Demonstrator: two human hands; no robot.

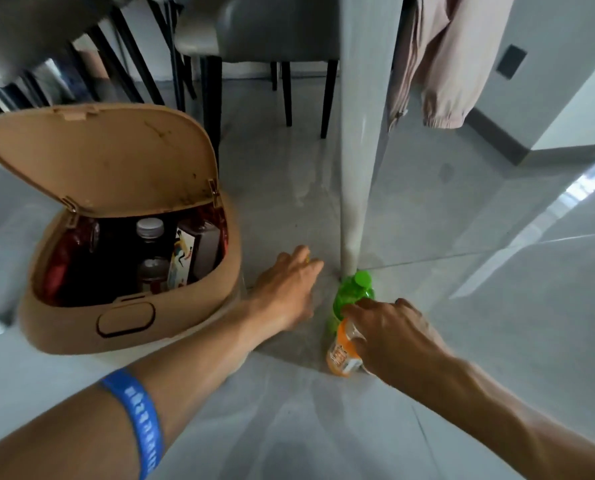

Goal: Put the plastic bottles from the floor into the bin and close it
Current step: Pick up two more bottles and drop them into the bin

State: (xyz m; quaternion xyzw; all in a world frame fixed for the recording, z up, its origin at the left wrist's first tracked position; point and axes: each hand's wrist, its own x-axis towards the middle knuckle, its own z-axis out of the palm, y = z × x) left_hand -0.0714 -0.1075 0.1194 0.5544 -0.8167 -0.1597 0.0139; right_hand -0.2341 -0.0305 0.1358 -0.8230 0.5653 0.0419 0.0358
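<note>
Closest to the camera is the left forearm with a blue wristband (140,420) on it, stretched out over the grey floor (324,445) toward the table leg. Biggest thing down here is the tan bin (199,306), sitting left of the arms with its lid (98,161) propped all the way up and back, so the mouth is wide open for dropping stuff in; there are already a few bottles standing inside (dark ones mostly, one with a pale cap). The table leg (358,150) comes down just behind the bottle (348,306) that's left on the floor, the green one with the orange label, which lies just beside the foot of the leg, cap pointing toward it. The right hand (393,334) is on top of that bottle, fingers curled over its middle, looks like it's closing on it, though I can't tell if the grip is firm yet. The left hand (289,289) is flat and spread, fingers apart, holding nothing, hovering between bin and bottle, probably for balance. There's plenty of bare floor between bottle and bin, so the carry looks easy; the leg and chair legs (289,95) behind are the only things to bump. Lid still needs shutting afterwards.
</note>
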